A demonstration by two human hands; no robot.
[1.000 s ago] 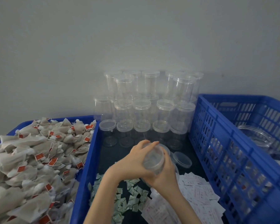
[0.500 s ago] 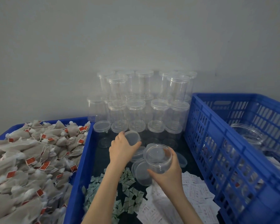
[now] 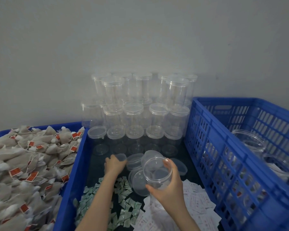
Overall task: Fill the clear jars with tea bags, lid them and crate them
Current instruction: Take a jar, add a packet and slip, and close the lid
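The right hand (image 3: 169, 185) is wrapped round an open clear jar (image 3: 158, 173), fingers curled over the far rim and thumb against the near wall, so the jar is held off the surface with its mouth tilted up and toward the person. It looks empty. Its long axis leans back toward the wrist rather than standing upright.

Just left and a little farther away, the left hand (image 3: 114, 164) is down among the loose lids (image 3: 134, 161), its fingers pinching the one lid (image 3: 120, 157) at its edge; whether it is putting that lid down or lifting it I cannot tell.

The relation that matters next is sideways: the tea bags (image 3: 28, 165) lie heaped in the blue bin well to the left of both hands, and the left hand is clearly the nearer one. In my judgement the jar should stay in the right hand, mouth turned left, while the left hand lets go of the lid and reaches across the bin wall for bags.

Behind the hands the stacked lidded jars (image 3: 133, 114) stand against the wall. In front lie small green sachets (image 3: 123, 212) and white paper slips (image 3: 197, 207). To the right, beside the right forearm, the blue crate (image 3: 212, 147) holds a few clear jars already.
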